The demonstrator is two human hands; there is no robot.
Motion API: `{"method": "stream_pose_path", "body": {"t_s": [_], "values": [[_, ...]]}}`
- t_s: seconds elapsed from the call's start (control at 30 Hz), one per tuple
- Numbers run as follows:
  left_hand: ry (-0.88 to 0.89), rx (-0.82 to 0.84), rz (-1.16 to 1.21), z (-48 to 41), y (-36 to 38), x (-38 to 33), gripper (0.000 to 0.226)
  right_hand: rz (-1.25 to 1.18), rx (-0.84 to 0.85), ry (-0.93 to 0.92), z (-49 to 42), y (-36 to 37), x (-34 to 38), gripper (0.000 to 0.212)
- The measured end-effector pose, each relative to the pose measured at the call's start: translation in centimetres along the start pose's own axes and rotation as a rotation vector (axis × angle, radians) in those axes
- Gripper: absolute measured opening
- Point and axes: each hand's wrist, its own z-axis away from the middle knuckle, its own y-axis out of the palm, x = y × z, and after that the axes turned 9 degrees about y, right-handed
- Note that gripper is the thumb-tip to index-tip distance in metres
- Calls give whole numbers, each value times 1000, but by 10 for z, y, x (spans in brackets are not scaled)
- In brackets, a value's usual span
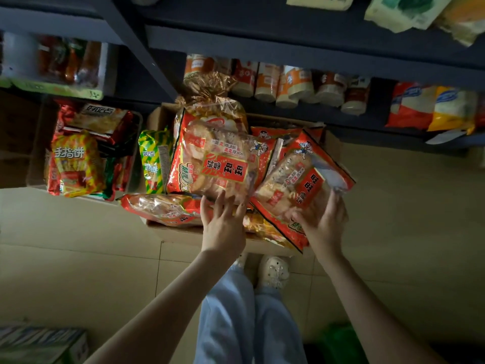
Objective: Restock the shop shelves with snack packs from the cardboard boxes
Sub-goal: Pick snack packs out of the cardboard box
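A cardboard box point(183, 236) on the floor holds several red rice-cracker packs. My left hand point(224, 223) touches the near edge of a large red pack point(212, 158) with fingers spread and straight. My right hand point(324, 224) grips the near end of a second red pack point(301, 185), tilted above the box. Another red pack point(160, 208) lies at the box's near left. A green and yellow pack point(153, 161) stands at the box's left side.
A second box point(36, 143) at the left holds yellow and red snack packs point(76, 164). Dark shelves point(288, 46) above carry rolls of biscuits point(288, 85) and bags point(430, 106). My legs and a white shoe point(273, 271) stand on the tiled floor before the box.
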Motion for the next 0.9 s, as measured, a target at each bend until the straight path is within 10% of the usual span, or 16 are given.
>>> {"method": "stream_pose_path", "body": {"t_s": [0.13, 0.33, 0.57, 0.8, 0.9], "values": [[84, 96, 161, -4, 7, -12, 74, -338, 207, 388, -20, 15, -6, 134], [17, 240, 399, -14, 7, -16, 66, -793, 144, 590, -25, -9, 10, 106], [28, 302, 377, 0, -21, -26, 52, -685, 332, 414, 7, -65, 55, 36], [-285, -16, 1085, 38, -148, -60, 88, -693, 500, 273, 78, -171, 132, 29], [-233, 3, 1142, 66, -217, -64, 53, -678, 588, 183, 106, -228, 169, 42]]}}
